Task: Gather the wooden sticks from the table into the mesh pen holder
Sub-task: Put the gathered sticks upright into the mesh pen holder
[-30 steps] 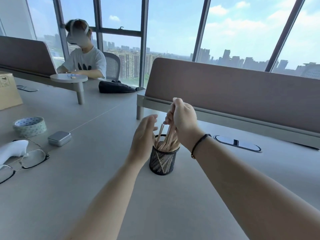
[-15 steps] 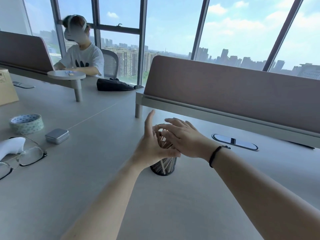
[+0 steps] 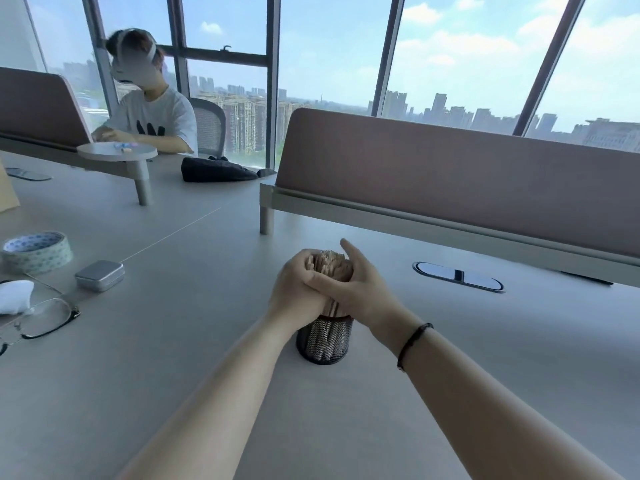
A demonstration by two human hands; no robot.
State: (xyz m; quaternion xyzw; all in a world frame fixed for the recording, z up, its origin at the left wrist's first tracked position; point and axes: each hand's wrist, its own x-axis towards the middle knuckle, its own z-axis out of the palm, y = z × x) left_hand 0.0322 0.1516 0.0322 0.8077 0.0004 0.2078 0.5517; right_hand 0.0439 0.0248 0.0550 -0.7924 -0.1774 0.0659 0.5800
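1. Sticks first — the wooden sticks (image 3: 329, 270) stand as one tight bundle in the mesh pen holder (image 3: 325, 341), their top ends showing between our two hands and their lower lengths visible through the mesh.
2. We see the black holder upright on the grey counter (image 3: 173, 341), just in front of us and near the middle of the view.
3. Our left hand (image 3: 298, 285) wraps the bundle from the left, fingers curled round the sticks above the holder's rim; that grip is closed on the bundle.
4. Our right hand (image 3: 356, 289) closes on the same bundle from the right, its fingers laid over the left hand's fingers and the thumb pointing up behind the stick tops. A dark bracelet (image 3: 414, 342) sits on that wrist.
5. Neither hand touches the holder itself as far as we can tell — both sit above its rim.
6. To the right of the holder, set into the counter, lies an oval cable port (image 3: 458, 277); behind it runs a brown desk divider (image 3: 450, 181).
7. Well to the left we find a small metal tin (image 3: 99, 275), a roll of patterned tape (image 3: 36, 251), a pair of glasses (image 3: 41, 318) and a white object (image 3: 14, 296) at the frame edge.
8. Farther back a dark pouch (image 3: 216, 169) lies on the counter, beside a round raised stand (image 3: 117, 152).
9. Another person (image 3: 149, 112) in a white T-shirt sits at the far side, before tall windows.
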